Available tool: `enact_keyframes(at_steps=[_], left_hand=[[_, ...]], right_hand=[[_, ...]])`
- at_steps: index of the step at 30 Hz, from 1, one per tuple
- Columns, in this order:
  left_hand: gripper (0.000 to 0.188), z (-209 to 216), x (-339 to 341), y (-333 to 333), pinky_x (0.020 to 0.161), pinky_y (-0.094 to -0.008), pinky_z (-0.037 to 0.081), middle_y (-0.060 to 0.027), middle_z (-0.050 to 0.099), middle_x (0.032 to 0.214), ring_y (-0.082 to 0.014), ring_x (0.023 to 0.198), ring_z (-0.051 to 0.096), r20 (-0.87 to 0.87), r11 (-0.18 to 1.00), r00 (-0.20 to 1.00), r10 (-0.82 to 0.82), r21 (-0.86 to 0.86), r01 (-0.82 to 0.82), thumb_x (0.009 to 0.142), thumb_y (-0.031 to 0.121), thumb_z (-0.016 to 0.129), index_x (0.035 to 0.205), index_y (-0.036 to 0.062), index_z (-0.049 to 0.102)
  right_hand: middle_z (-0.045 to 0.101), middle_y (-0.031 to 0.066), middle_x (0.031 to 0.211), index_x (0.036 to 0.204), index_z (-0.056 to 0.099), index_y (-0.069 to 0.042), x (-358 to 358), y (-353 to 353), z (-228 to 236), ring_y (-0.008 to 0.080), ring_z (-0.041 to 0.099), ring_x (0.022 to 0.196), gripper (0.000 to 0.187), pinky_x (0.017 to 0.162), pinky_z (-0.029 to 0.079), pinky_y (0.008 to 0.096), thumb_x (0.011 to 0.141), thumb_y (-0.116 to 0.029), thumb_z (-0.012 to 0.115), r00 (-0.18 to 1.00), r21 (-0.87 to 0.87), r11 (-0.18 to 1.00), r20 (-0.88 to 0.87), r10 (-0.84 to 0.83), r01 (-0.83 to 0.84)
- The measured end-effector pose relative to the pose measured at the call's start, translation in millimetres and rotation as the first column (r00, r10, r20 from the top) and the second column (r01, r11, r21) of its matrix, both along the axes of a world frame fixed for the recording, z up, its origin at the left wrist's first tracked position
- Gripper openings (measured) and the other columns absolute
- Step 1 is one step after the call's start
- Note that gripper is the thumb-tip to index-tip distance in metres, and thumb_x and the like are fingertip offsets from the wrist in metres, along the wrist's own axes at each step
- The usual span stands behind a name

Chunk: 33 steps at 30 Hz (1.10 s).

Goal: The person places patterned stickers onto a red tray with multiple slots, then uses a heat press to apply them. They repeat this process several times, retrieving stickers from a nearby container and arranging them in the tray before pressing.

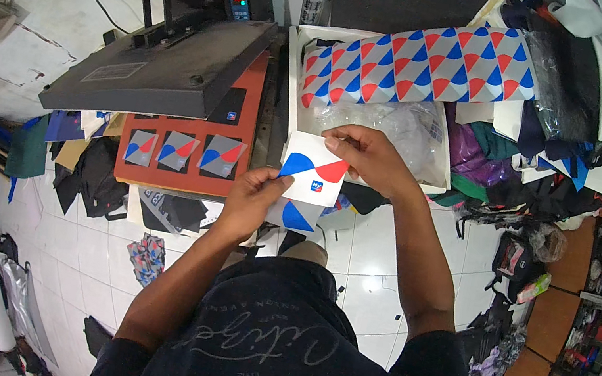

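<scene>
A white square printed sheet with blue and red curved shapes is held up in front of my body. My left hand pinches its left edge, thumb on top. On the upper right corner my right hand grips it between thumb and bent fingers. Below the sheet's lower edge shows a grey piece with a blue shape; whether my left hand holds it too, I cannot tell. Left of my hands, several dark squares carry grey, red and blue printed pieces on the reddish-brown pad of a heat press.
The heat press's dark upper plate is raised and tilted over the pad. A white box holds clear plastic and a long patterned strip. Cloth scraps pile at the right. A patterned bundle lies on the tiled floor.
</scene>
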<state>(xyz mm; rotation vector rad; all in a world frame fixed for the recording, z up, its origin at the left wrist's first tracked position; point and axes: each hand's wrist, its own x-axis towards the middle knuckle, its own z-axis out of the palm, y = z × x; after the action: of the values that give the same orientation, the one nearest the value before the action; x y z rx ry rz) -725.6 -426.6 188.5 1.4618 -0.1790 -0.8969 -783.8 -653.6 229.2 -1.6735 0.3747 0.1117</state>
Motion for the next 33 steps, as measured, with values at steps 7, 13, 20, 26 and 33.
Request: enact_keyframes(at_steps=[7, 13, 20, 26, 33], left_hand=[[0.018, 4.7, 0.6, -2.5, 0.062, -0.0217, 0.046, -0.0035, 0.065, 0.08, -0.006, 0.068, 0.056, 0.03, 0.999, 0.999, 0.02, 0.033, -0.021, 0.091, 0.015, 0.06, 0.098, -0.0007, 0.066], [0.019, -0.4, 1.4, -2.0, 0.062, -0.0221, 0.045, -0.0027, 0.064, 0.079, -0.006, 0.068, 0.055, 0.058, 0.999, 0.998, 0.026, 0.025, -0.027, 0.091, 0.016, 0.061, 0.098, -0.0009, 0.066], [0.018, 0.8, -1.6, -7.3, 0.061, -0.022, 0.043, 0.0006, 0.062, 0.077, -0.0046, 0.068, 0.052, 0.163, 0.992, 0.987, -0.003, 0.123, -0.018, 0.09, 0.017, 0.062, 0.094, 0.0002, 0.067], [0.018, -13.4, -4.8, 6.5, 0.067, -0.023, 0.042, 0.0004, 0.061, 0.079, -0.0069, 0.073, 0.053, 0.168, 0.975, 0.983, -0.07, 0.222, 0.031, 0.089, 0.018, 0.063, 0.094, 0.0012, 0.067], [0.02, -8.4, -14.9, 25.5, 0.079, -0.0262, 0.044, -0.0041, 0.064, 0.09, -0.0111, 0.087, 0.056, 0.152, 0.983, 0.988, -0.028, 0.182, 0.0, 0.089, 0.017, 0.063, 0.099, -0.0004, 0.066]], right_hand=[[0.064, 0.005, 0.077, 0.095, 0.063, -0.002, -25.0, -6.7, -17.0, 0.007, 0.055, 0.061, 0.024, 0.051, 0.042, 0.0202, 0.085, -0.023, 0.07, 0.999, 0.127, 0.992, -0.049, -0.018, 0.024], [0.061, 0.0024, 0.074, 0.093, 0.061, -0.004, -30.2, 10.7, -27.9, 0.0059, 0.055, 0.061, 0.016, 0.054, 0.044, 0.02, 0.084, -0.015, 0.07, 0.997, 0.093, 0.995, 0.066, -0.037, 0.031], [0.061, 0.0027, 0.084, 0.099, 0.06, -0.004, -35.5, 10.9, -42.7, 0.0088, 0.056, 0.069, 0.025, 0.058, 0.046, 0.024, 0.084, -0.021, 0.07, 0.997, 0.144, 0.988, 0.039, -0.068, 0.061], [0.06, 0.0053, 0.084, 0.1, 0.059, -0.002, -46.8, 25.0, -69.2, 0.0104, 0.057, 0.071, 0.023, 0.057, 0.047, 0.0261, 0.088, -0.02, 0.065, 0.993, 0.183, 0.979, 0.054, -0.103, 0.092], [0.065, 0.0122, 0.09, 0.101, 0.06, -0.001, -108.6, -83.2, -105.0, 0.0205, 0.061, 0.078, 0.017, 0.07, 0.049, 0.0327, 0.087, -0.01, 0.058, 0.737, -0.335, 0.656, 0.325, -0.593, 0.676]])
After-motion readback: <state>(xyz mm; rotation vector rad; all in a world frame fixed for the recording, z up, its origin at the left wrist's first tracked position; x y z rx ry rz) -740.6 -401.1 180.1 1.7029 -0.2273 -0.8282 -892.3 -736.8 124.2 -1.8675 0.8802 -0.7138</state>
